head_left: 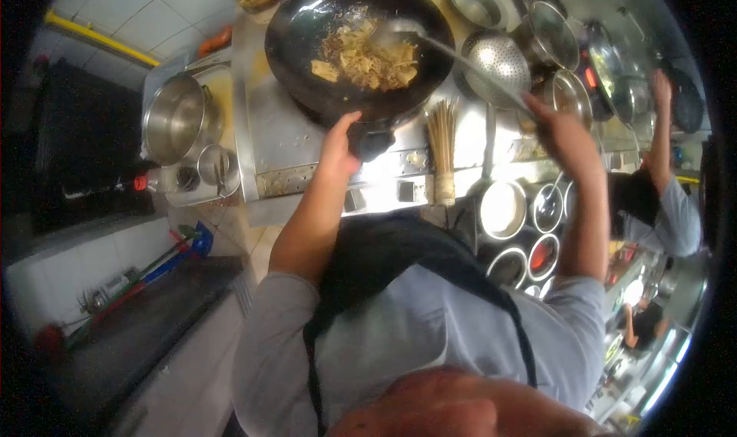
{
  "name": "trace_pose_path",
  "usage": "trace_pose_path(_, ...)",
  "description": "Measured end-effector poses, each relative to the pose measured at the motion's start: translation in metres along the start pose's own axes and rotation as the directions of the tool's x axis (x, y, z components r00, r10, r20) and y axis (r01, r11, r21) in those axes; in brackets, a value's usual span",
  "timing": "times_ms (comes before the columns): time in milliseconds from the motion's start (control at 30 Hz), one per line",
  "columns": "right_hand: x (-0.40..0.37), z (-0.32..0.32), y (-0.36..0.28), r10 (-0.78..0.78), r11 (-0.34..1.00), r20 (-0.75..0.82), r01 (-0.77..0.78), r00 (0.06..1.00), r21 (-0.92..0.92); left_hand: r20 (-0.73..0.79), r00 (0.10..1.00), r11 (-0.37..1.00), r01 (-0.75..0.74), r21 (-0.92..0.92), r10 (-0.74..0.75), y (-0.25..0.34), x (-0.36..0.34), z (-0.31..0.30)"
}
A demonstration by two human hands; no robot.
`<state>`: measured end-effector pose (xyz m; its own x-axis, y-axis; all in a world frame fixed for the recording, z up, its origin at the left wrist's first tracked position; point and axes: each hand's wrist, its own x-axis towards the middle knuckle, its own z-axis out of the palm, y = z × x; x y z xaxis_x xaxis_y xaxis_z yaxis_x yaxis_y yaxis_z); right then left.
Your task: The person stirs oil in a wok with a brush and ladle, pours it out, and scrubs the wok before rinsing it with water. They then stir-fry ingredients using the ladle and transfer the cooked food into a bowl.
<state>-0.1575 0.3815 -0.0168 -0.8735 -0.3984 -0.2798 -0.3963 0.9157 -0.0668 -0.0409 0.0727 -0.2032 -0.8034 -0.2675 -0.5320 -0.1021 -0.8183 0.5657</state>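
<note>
A large black wok [288, 61] sits on the stove, with chopped yellowish-brown food [368, 62] in its bowl. My left hand [342, 147] is closed at the wok's near side, the thumb up by the rim. Its fingers wrap a dark grip [374, 143], which may be the handle or a cloth around it. In my right hand [564, 136] is the long handle of a ladle [476, 67]. The ladle slants down to the left, and its blurred bowl end reaches into the wok at the food.
A bamboo wok brush [443, 149] stands right of the wok, near a perforated strainer [497, 61]. Several seasoning pots [503, 209] are below my right forearm. A steel pot [175, 120] stands on the left. Another person's arm [660, 130] works at the far right.
</note>
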Motion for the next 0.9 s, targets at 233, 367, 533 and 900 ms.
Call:
trace_pose_path(233,0.016,0.109,-0.058,0.095,0.964,0.023,-0.098,0.995,0.249,0.068,0.997,0.999,0.037,-0.008,-0.036,-0.030,0.034,-0.023)
trace_pose_path(367,-0.007,0.103,-0.045,0.009,0.926,-0.127,0.040,0.992,0.376,0.033,0.997,0.998,0.068,-0.014,-0.068,-0.038,0.035,-0.026)
trace_pose_path(533,-0.025,0.084,-0.051,0.084,0.894,0.021,-0.085,0.996,0.440,0.033,0.994,0.995,0.099,0.029,-0.100,-0.036,0.029,-0.027)
trace_pose_path(900,-0.113,-0.046,-0.026,-0.022,0.997,0.298,0.001,0.954,0.073,0.016,0.999,0.767,-0.042,0.640,0.042,0.016,-0.123,0.027)
